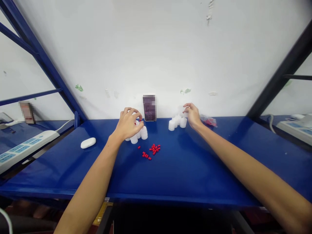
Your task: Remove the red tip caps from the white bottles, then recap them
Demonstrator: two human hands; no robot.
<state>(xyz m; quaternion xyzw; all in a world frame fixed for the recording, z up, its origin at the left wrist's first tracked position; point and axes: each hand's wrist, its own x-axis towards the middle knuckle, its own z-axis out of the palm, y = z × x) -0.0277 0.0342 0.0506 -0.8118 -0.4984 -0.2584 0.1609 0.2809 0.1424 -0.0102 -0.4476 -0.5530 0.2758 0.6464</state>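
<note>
My left hand (129,124) is over a cluster of small white cups (134,139) left of the middle. Its fingers are curled, and a small red piece (140,121) shows between thumb and fingertips. Another red bit shows beside the fingers. The palm hides part of the cluster. My right hand (192,115) hovers at the right edge of a second group of white cups (171,125). Its fingers are bent and apart, with nothing visible held. Loose red pieces (154,149) lie in front of the cups, between both arms, with a smaller bunch (146,155) nearer me.
A phone-like dark device (149,109) leans upright against the white wall. A clear bag with red contents (209,121) lies behind my right hand. On the left are a white oval case (88,143) and a power strip (24,148). Blue frame bars (48,65) flank the blue tabletop (180,175).
</note>
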